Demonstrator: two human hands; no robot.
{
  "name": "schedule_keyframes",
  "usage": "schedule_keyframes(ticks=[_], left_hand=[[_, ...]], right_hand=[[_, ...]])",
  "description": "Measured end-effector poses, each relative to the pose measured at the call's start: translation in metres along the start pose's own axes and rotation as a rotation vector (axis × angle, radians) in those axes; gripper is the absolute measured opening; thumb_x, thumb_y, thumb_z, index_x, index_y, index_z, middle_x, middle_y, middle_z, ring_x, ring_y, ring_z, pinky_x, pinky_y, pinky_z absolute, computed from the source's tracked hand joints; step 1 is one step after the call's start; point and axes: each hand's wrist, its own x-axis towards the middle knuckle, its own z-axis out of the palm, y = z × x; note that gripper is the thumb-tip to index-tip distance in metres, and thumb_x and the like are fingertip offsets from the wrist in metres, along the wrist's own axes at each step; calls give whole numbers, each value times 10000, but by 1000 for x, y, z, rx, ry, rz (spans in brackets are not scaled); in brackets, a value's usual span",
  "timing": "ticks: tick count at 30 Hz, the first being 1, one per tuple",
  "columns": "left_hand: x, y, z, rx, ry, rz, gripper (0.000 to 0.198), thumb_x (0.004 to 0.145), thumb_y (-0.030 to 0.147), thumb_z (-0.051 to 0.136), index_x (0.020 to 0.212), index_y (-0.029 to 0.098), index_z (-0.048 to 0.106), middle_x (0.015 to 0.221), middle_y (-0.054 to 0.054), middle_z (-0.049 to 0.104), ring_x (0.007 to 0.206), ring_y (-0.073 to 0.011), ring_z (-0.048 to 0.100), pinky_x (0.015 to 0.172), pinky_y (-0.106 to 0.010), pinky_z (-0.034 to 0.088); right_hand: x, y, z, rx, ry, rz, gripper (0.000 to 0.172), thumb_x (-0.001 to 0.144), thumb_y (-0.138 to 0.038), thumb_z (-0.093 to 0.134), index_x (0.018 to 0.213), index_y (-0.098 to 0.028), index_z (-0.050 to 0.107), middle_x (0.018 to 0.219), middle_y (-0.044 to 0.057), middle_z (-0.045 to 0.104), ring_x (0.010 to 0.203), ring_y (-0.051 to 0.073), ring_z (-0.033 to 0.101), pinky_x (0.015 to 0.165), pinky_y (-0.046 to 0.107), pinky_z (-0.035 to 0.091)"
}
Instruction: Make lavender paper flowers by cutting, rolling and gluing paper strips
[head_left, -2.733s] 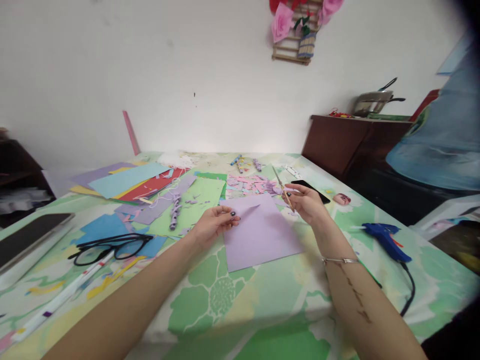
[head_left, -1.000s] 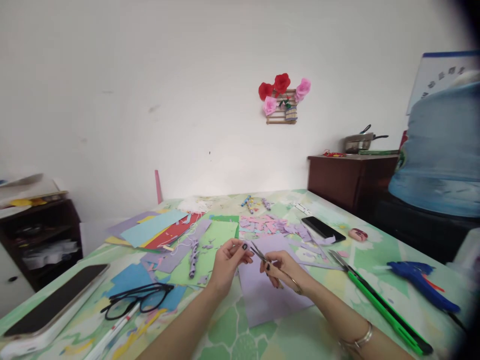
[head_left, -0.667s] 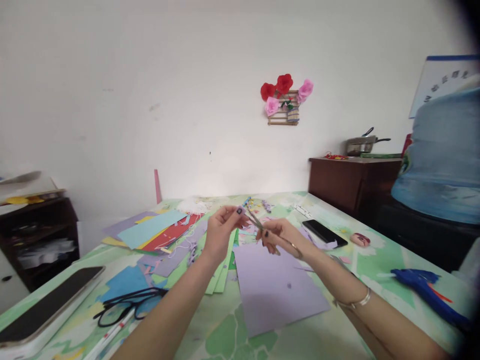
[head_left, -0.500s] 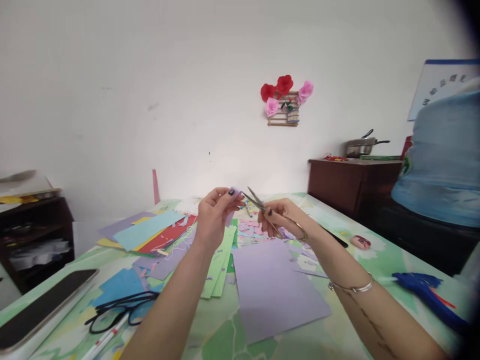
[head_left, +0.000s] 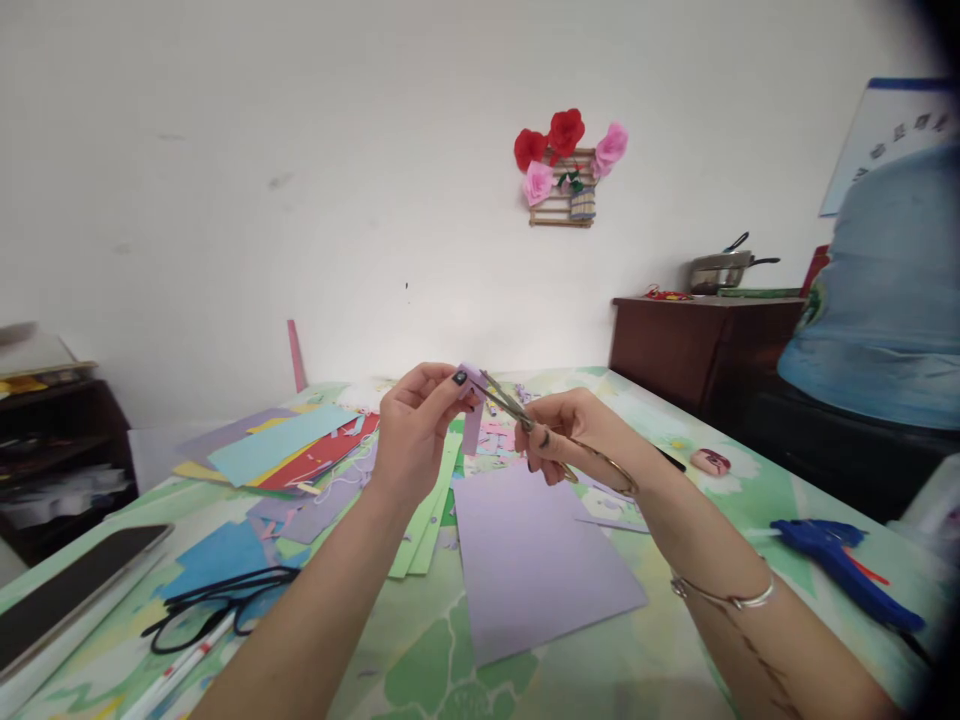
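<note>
Between thumb and fingers, my left hand (head_left: 420,425) pinches a small purple paper strip (head_left: 472,432), whose tail hangs down below the fingertips. My right hand (head_left: 566,435) grips a pair of scissors (head_left: 504,402) by the gold handles, with the blades pointing up and left. The blade tips reach the top of the strip at my left fingertips; whether they are cutting into it I cannot tell. Under the hands lies a sheet of purple paper (head_left: 540,570), with green paper strips (head_left: 427,525) to its left.
Coloured paper sheets (head_left: 277,445), black glasses (head_left: 217,605), a pen (head_left: 180,665) and a phone (head_left: 75,590) occupy the left side. Paper scraps (head_left: 495,438) lie beyond my hands. To the right are a blue glue gun (head_left: 840,565) and a small pink object (head_left: 709,461).
The scissors' blades have come up to the purple strip, and their handles have spread somewhat. More of the strip's hanging tail shows now. The whole view has shifted slightly.
</note>
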Motion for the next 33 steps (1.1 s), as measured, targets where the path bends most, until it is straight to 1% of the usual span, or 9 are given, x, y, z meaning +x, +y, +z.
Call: schedule_keyframes(ticks=[3, 8, 11, 14, 18, 21, 25, 29, 33], left_hand=[[-4, 4, 4, 9, 6, 14, 46, 763, 169, 675, 766, 156, 631, 702, -15, 668, 652, -126, 634, 671, -263, 504], [-10, 6, 8, 15, -11, 2, 55, 775, 190, 677, 787, 169, 627, 714, -8, 666, 642, -121, 633, 625, -247, 492], [-12, 6, 11, 16, -20, 5, 46, 785, 194, 669, 787, 178, 626, 715, -4, 664, 646, -121, 628, 625, -253, 488], [-14, 4, 12, 23, -19, -21, 45, 782, 193, 673, 776, 173, 634, 722, -4, 656, 649, -111, 618, 614, -241, 478], [-17, 2, 14, 37, -42, -54, 58, 783, 209, 674, 766, 165, 640, 708, -6, 645, 649, -112, 612, 586, -233, 468], [-20, 1, 17, 37, -63, -53, 64, 794, 211, 657, 759, 161, 639, 693, -4, 641, 662, -120, 619, 631, -253, 489], [-23, 0, 20, 56, -46, -41, 81, 806, 236, 636, 778, 162, 618, 734, -19, 657, 683, -136, 632, 675, -284, 508], [-23, -2, 21, 90, -31, -40, 92, 817, 251, 620, 785, 166, 602, 767, -31, 664, 701, -142, 634, 692, -295, 512], [-23, -3, 20, 95, -33, -19, 88, 825, 239, 612, 774, 170, 593, 759, -20, 650, 698, -131, 625, 705, -290, 510]], right_hand=[[-3, -2, -5, -4, -18, 11, 449, 789, -580, 583, 780, -131, 608, 608, 24, 586, 480, 105, 559, 445, 214, 427], [-5, -2, -11, -55, -41, 60, 424, 782, -555, 608, 785, -132, 615, 608, 25, 591, 476, 103, 557, 447, 211, 426], [-5, -3, -10, -32, -23, 22, 418, 775, -549, 617, 777, -131, 619, 612, 23, 586, 476, 94, 542, 444, 205, 416], [-4, -5, -5, 16, 9, -19, 403, 763, -533, 637, 786, -131, 624, 617, 10, 566, 486, 88, 538, 458, 202, 428], [-4, -9, 2, 8, 90, -3, 373, 729, -505, 680, 770, -138, 628, 611, -4, 550, 488, 83, 529, 462, 198, 427], [-4, -10, 7, -30, 144, -1, 372, 713, -510, 688, 732, -145, 617, 605, -5, 547, 488, 85, 510, 446, 200, 401], [-3, -10, 12, -104, 221, -17, 360, 694, -504, 707, 722, -155, 624, 618, -4, 528, 529, 91, 470, 459, 211, 373], [-2, -10, 14, -140, 243, -32, 393, 701, -539, 687, 683, -152, 618, 574, -15, 479, 517, 86, 409, 455, 221, 315], [-2, -10, 14, -149, 245, -53, 409, 701, -549, 683, 674, -145, 625, 543, -25, 442, 500, 81, 371, 448, 230, 262]])
